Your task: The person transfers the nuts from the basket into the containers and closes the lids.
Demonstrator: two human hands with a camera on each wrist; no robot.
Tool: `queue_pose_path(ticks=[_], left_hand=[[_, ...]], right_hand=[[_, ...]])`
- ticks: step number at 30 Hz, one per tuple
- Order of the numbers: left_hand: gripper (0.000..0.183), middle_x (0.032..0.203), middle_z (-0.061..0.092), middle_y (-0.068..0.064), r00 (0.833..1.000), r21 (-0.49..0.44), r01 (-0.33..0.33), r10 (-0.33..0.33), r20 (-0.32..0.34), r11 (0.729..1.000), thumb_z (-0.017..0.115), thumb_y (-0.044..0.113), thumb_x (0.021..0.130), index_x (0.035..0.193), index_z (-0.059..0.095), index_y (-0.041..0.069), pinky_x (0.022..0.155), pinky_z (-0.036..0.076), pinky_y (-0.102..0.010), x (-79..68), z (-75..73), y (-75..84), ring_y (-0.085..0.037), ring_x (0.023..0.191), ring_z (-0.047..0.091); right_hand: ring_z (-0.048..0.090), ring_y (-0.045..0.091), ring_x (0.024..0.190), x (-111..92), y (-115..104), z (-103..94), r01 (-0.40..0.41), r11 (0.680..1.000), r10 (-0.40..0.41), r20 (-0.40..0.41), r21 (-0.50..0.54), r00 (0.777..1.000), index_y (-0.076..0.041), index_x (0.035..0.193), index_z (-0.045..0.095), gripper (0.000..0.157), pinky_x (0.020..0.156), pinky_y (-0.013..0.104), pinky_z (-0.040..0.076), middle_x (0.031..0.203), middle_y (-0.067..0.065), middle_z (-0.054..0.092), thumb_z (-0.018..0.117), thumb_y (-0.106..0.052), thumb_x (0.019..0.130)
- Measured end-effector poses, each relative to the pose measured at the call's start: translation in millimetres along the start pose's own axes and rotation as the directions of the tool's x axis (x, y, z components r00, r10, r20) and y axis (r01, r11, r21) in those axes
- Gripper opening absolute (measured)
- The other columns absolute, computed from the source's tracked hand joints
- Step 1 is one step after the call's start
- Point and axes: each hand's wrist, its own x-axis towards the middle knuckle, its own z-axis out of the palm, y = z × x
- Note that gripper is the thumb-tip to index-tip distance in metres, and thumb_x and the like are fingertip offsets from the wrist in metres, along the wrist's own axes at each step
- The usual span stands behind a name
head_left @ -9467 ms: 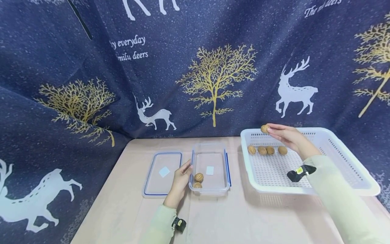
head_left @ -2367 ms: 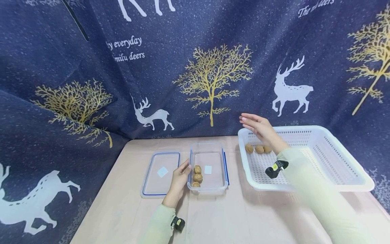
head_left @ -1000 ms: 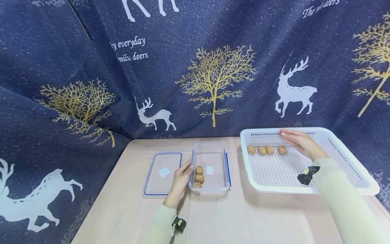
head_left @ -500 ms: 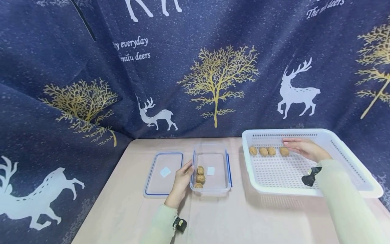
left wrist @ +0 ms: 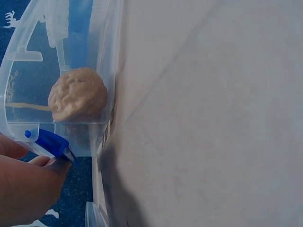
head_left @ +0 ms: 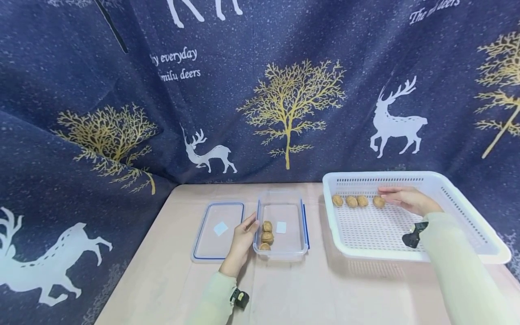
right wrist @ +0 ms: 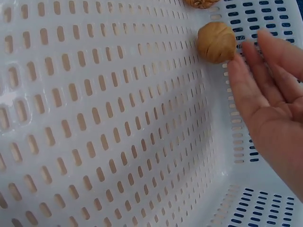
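My left hand (head_left: 240,239) grips the left side of a clear food container (head_left: 290,237), by its blue latch (left wrist: 51,142) in the left wrist view. Three walnuts (head_left: 266,237) lie in a row along that side inside. My right hand (head_left: 406,200) reaches into a white perforated basket (head_left: 357,234), fingers extended. Its thumb tip meets a walnut (right wrist: 216,42) in the right wrist view, the other fingers spread behind it. In the head view this is the rightmost walnut (head_left: 379,201) of the basket's row.
Three more walnuts (head_left: 351,201) sit further left along the basket's back side. A clear lid with a blue seal (head_left: 203,241) lies left of the container on the pink-covered table (head_left: 292,289). A dark blue deer-patterned cloth (head_left: 252,99) hangs behind.
A third walnut has joined the two in the container since the oldest frame. My right hand has returned from the left, lowered into the basket and reached the rightmost walnut. My left hand stays put.
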Motion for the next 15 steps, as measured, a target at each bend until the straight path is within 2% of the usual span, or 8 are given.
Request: queue_pose_path(ticks=[3, 6, 9, 11, 15], left_hand=[[0.043, 0.147, 0.039, -0.021, 1.000, 0.012, 0.002, -0.002, 0.003, 1.000, 0.053, 0.013, 0.098, 0.140, 0.047, 0.002, 0.113, 0.030, -0.048, -1.4, -0.5, 0.8, -0.040, 0.135, 0.036], [0.043, 0.147, 0.040, -0.021, 1.000, 0.020, 0.012, -0.012, 0.003, 1.000, 0.053, 0.013, 0.098, 0.140, 0.047, 0.003, 0.114, 0.029, -0.048, -3.3, -0.9, 2.4, -0.039, 0.136, 0.036], [0.043, 0.146, 0.041, -0.021, 1.000, 0.028, 0.009, -0.009, 0.001, 1.000, 0.054, 0.014, 0.098, 0.139, 0.048, 0.002, 0.113, 0.030, -0.048, -4.4, -0.5, 3.4, -0.040, 0.135, 0.037], [0.043, 0.146, 0.042, -0.021, 1.000, 0.023, 0.008, -0.008, -0.001, 1.000, 0.054, 0.014, 0.098, 0.139, 0.048, 0.002, 0.113, 0.030, -0.048, -4.3, 0.1, 3.8, -0.040, 0.134, 0.038], [0.043, 0.145, 0.042, -0.022, 1.000, 0.022, -0.005, 0.005, -0.003, 1.000, 0.054, 0.013, 0.098, 0.139, 0.048, 0.001, 0.113, 0.030, -0.049, -3.6, 0.5, 3.4, -0.041, 0.134, 0.038]], right_hand=[[0.059, -0.003, 0.101, 3, 1, 2.0, -0.085, 0.989, 0.083, -0.023, -0.123, 0.996, 0.015, 0.139, 0.036, 0.050, 0.092, 0.020, 0.050, 0.113, -0.015, 0.065, 0.054, -0.006, 0.097], [0.056, -0.007, 0.097, 7, 3, 4.8, -0.164, 0.966, 0.159, -0.038, -0.201, 0.986, 0.014, 0.140, 0.034, 0.057, 0.103, 0.034, 0.046, 0.121, -0.004, 0.064, 0.059, -0.010, 0.095], [0.055, -0.007, 0.096, 10, 4, 6.1, -0.195, 0.952, 0.192, -0.035, -0.235, 0.981, 0.015, 0.139, 0.032, 0.060, 0.109, 0.049, 0.037, 0.131, 0.012, 0.058, 0.060, -0.011, 0.093], [0.055, -0.007, 0.095, 10, 4, 6.4, -0.211, 0.948, 0.208, -0.040, -0.237, 0.977, 0.015, 0.139, 0.032, 0.061, 0.108, 0.047, 0.039, 0.130, 0.013, 0.059, 0.061, -0.011, 0.093], [0.057, -0.004, 0.096, 12, 6, 5.7, -0.202, 0.953, 0.203, -0.019, -0.225, 0.979, 0.017, 0.138, 0.033, 0.061, 0.098, 0.031, 0.048, 0.125, 0.006, 0.062, 0.062, -0.012, 0.093]])
